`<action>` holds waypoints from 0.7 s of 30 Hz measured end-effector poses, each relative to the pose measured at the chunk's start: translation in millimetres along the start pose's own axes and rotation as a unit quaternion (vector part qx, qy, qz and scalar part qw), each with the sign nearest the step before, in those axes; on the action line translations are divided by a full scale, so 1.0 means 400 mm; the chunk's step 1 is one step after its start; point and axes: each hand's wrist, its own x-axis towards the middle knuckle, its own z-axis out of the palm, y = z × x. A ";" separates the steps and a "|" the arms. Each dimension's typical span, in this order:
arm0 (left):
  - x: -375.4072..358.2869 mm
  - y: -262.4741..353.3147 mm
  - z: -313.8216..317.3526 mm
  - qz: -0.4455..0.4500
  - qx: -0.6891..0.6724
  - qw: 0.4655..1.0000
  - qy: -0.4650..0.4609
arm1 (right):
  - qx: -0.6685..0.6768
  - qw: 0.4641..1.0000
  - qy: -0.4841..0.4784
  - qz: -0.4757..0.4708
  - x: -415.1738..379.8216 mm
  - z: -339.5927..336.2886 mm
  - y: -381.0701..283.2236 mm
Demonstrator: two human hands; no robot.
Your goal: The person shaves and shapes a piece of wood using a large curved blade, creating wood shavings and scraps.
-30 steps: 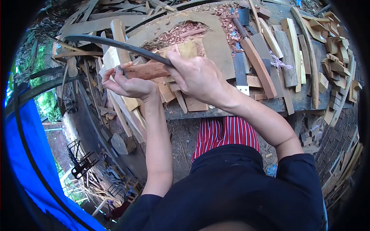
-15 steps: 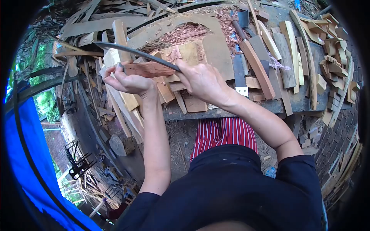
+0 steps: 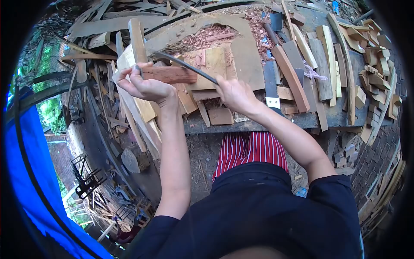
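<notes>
My left hand (image 3: 148,88) is turned palm up, its fingers closed around the left end of a reddish wood block (image 3: 174,75). A grey patch shows at its thumb. In my right hand (image 3: 237,96) is a long, narrow, dark metal tool (image 3: 189,67), file-like in shape. The hand covers its near end. The tool slants up to the left across the top of the reddish block; whether it touches cannot be made out. Behind the block lies a pale wood block (image 3: 211,60) on the bench, with reddish shavings (image 3: 207,36) beyond it.
A saw blade (image 3: 270,80) lies right of my right hand, beside a curved reddish wood piece (image 3: 290,80). Pink string (image 3: 314,74) and several wood strips lie further right. Small wood blocks (image 3: 379,77) pile up at the far right. Long boards (image 3: 140,110) lean at the left.
My right hand has moved right and a little down, drawing the dark tool back across the reddish block. More of the block's top shows. My left hand stays nearly in place.
</notes>
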 end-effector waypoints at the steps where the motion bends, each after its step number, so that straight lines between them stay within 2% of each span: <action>1: 0.001 -0.002 -0.007 -0.013 -0.016 1.000 0.006 | -0.001 1.000 0.005 -0.003 -0.003 0.028 0.037; 3: 0.006 0.014 0.006 -0.022 -0.032 0.999 0.012 | -0.025 0.999 -0.013 0.019 -0.002 0.039 0.068; 7: 0.003 0.027 0.006 -0.065 -0.058 0.996 -0.035 | -0.006 1.000 -0.017 0.013 0.000 0.030 0.081; 10: 0.006 0.030 -0.005 -0.075 -0.037 0.995 0.050 | 0.046 0.998 -0.045 0.029 -0.019 -0.005 0.068; 11: -0.003 0.032 -0.007 -0.079 -0.038 0.995 0.046 | 0.046 0.997 -0.043 0.034 -0.024 -0.004 0.074; 13: -0.022 0.033 -0.014 -0.026 0.013 0.997 0.067 | 0.107 0.993 -0.037 0.031 -0.029 -0.006 0.090; 14: -0.036 0.035 -0.022 0.001 0.033 0.999 0.008 | 0.107 0.993 -0.038 0.028 -0.032 -0.004 0.092; 15: -0.047 0.039 -0.029 0.006 0.033 0.999 0.008 | 0.115 0.992 -0.033 0.041 -0.032 -0.002 0.093; 17: -0.074 0.053 -0.044 0.040 0.122 0.981 -0.144 | 0.127 0.990 -0.027 0.055 -0.035 0.003 0.101; 18: -0.078 0.055 -0.052 0.056 0.110 0.976 -0.182 | 0.131 0.990 -0.024 0.050 -0.041 0.006 0.109; 19: -0.074 0.063 -0.059 0.056 0.109 0.975 -0.186 | 0.136 0.990 -0.019 0.045 -0.047 0.006 0.116; 21: -0.047 0.078 -0.076 0.056 0.226 0.948 -0.215 | 0.137 0.989 -0.023 0.053 -0.053 -0.009 0.114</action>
